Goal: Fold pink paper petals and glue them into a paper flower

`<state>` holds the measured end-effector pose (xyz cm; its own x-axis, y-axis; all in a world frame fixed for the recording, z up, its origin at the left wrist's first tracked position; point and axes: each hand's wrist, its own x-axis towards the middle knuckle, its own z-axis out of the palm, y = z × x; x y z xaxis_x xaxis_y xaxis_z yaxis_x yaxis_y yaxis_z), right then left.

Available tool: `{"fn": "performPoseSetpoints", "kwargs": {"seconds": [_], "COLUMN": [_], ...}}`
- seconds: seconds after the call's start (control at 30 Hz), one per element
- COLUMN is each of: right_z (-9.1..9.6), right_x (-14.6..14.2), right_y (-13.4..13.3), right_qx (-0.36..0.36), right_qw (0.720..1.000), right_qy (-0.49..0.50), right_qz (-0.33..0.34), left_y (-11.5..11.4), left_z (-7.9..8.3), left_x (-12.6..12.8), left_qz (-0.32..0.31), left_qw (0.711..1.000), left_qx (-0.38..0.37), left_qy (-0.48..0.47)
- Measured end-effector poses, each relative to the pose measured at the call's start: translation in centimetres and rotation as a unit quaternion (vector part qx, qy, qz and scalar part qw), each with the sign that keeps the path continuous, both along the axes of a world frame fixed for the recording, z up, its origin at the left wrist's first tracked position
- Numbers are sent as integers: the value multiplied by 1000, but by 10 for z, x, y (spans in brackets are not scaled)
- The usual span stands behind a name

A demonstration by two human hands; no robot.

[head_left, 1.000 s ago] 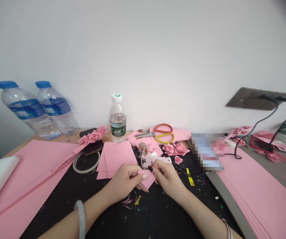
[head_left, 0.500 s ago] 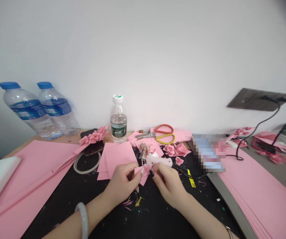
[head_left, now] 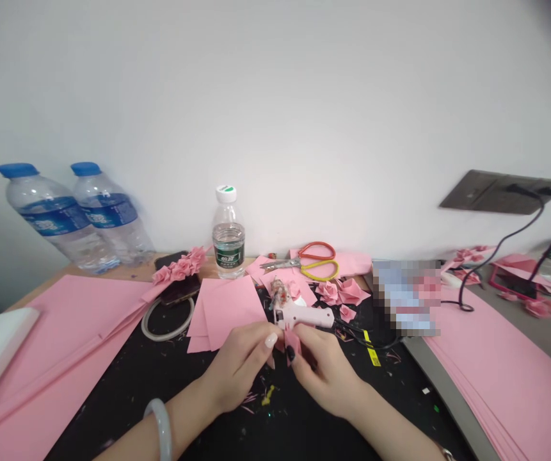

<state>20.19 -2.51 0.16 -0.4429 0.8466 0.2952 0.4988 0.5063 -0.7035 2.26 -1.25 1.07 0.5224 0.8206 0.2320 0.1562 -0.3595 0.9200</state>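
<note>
White wall behind, black cutting mat [head_left: 126, 384] in front: we look down on a desk where a folded piece of pink paper [head_left: 292, 346] sits between the person's two hands, just below a pink hot glue gun [head_left: 301, 315]. The piece is small, creased and partly hidden by the fingers, its lower point hanging toward the mat. The left hand [head_left: 239, 366] and the right hand [head_left: 327, 371] each pinch it between thumb and fingers, knuckles close together, and a pale jade bangle [head_left: 160, 428] circles the left wrist. Pink scraps [head_left: 251, 397] and a yellow fleck [head_left: 268, 395] lie on the mat below the hands. Beyond the glue gun sit paper roses [head_left: 342, 291] and scissors with red and yellow handles [head_left: 316, 260]. A stack of pink squares [head_left: 224, 314] lies just left of the hands, while long pink sheets [head_left: 500, 378] run off the right of the view and more pink sheets [head_left: 59, 346] off the left. Two blue-capped water bottles [head_left: 59, 218] lean against the wall and a smaller bottle [head_left: 228, 234] stands upright; the writing on their labels is too small to read.
</note>
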Motion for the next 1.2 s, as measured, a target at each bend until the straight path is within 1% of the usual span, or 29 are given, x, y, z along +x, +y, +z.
{"fn": "performPoseSetpoints", "kwargs": {"seconds": [0.1, 0.17, 0.23, 0.27, 0.3, 0.37, 0.43, 0.5, 0.57, 0.6, 0.67, 0.73, 0.87, 0.97, 1.2], "right_z": [-2, -3, -5, -6, -7, -9, -10, -9, -8, -7, -5, -6, -8, -7, -3], "right_x": [0, -2, -4, -5, -6, -6, -5, -1, 3, 4, 7, 8, 7, 7, 6], "right_y": [2, 4, 6, 7, 7, 8, 8, 8, 10, 11, 12, 13, 12, 12, 11], "right_qx": [-35, -86, -138, -159, -175, -180, -138, -61, 18, 56, 119, 157, 192, 212, 200], "right_qw": [997, 988, 977, 972, 968, 969, 981, 989, 989, 989, 989, 986, 980, 976, 977], "right_qy": [68, 118, 159, 173, 180, 169, 130, 96, 82, 72, 37, 14, -5, 8, 50], "right_qz": [-33, -47, -38, -31, -24, -21, -44, -90, -123, -115, -77, -54, -43, -43, -55], "left_y": [3, 6, 8, 8, 9, 9, 10, 11, 11, 11, 11, 10, 10, 12, 13], "left_z": [-8, -14, -19, -20, -21, -22, -23, -23, -22, -22, -21, -21, -22, -24, -22], "left_x": [2, 3, 4, 5, 5, 7, 8, 8, 9, 9, 9, 9, 10, 10, 10], "left_qz": [62, 104, 140, 139, 124, 77, 50, 60, 71, 72, 67, 63, 69, 64, 58], "left_qw": [996, 988, 980, 978, 978, 976, 968, 959, 954, 952, 950, 948, 943, 935, 928], "left_qx": [-62, -106, -126, -130, -138, -171, -214, -244, -260, -268, -281, -289, -302, -322, -348], "left_qy": [-14, -33, -72, -87, -97, -110, -121, -132, -131, -128, -121, -117, -122, -134, -123]}}
